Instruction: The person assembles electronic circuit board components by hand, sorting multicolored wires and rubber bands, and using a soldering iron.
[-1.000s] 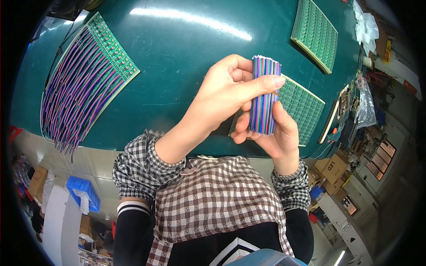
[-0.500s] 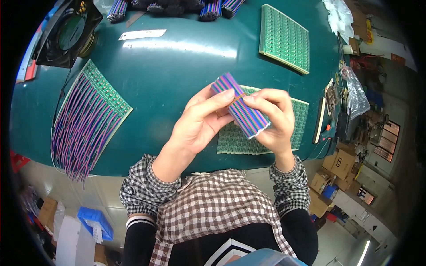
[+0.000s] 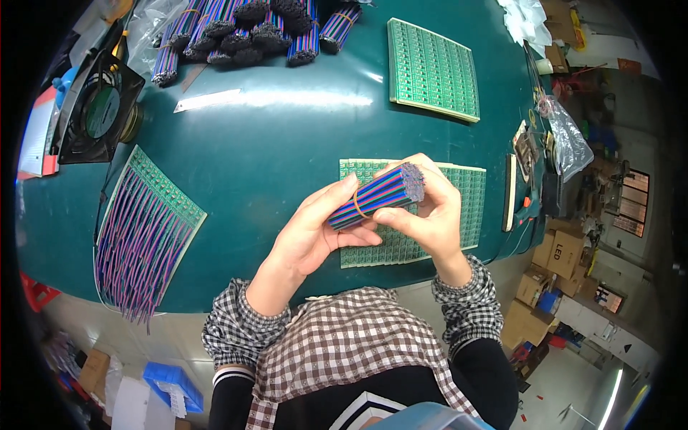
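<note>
Both hands hold one bundle of striped blue, purple and green wires (image 3: pixel 376 195) bound by an orange rubber band, lying almost level above the table. My left hand (image 3: pixel 315 233) cradles it from below and the left, thumb on top. My right hand (image 3: pixel 426 215) grips its right end, fingers wrapped around the cut tips. Directly under the hands lies a green circuit board panel (image 3: pixel 469 197), partly hidden by them.
A second green panel (image 3: pixel 430 68) lies at the far side. Another panel with many wires hanging off it (image 3: pixel 143 229) sits at the left table edge. Several wire bundles (image 3: pixel 251 29) are piled at the back, beside a black fan (image 3: pixel 100 107) and a metal ruler (image 3: pixel 208 100). Tools lie at right (image 3: pixel 530 172).
The bundle has swung from upright a second ago to nearly level now. The head has tilted, so more of the far side of the table shows.
</note>
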Tool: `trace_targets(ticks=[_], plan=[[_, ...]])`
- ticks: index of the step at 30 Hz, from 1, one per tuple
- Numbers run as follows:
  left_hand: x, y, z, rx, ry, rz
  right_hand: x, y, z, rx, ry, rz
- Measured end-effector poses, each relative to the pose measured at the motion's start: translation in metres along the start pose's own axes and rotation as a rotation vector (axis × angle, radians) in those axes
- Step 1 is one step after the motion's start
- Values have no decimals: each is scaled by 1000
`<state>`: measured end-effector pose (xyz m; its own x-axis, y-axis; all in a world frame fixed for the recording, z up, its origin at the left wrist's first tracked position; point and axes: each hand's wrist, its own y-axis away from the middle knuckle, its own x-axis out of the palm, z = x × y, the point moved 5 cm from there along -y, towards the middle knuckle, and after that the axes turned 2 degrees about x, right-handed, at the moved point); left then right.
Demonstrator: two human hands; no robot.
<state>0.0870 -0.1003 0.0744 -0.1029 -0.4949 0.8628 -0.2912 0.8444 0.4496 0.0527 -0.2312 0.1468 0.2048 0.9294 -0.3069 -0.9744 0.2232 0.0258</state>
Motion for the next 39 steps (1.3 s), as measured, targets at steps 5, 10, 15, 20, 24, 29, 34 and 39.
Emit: trace_targets(ticks=[5,10,15,20,24,29,34,39], plan=[[3,-2,2,-17,-23,13,-1,-2,-3,93,-43,-71],[5,-1,3,-77,-48,64,0,-7,-1,40,79,-87],[5,-1,5,-114,-25,81,-2,-11,-4,3,168,-100],[4,-1,10,-146,9,98,-3,-13,-7,65,225,-98],[3,-3,10,-157,16,69,-3,-13,-6,74,193,-103],[3,-3,10,-164,1,91,-1,-15,-3,231,236,-7],[1,-3,9,-121,34,86,-2,-17,5,102,290,-14],[3,-3,4,-58,46,3,-1,-14,22,-180,330,-57]])
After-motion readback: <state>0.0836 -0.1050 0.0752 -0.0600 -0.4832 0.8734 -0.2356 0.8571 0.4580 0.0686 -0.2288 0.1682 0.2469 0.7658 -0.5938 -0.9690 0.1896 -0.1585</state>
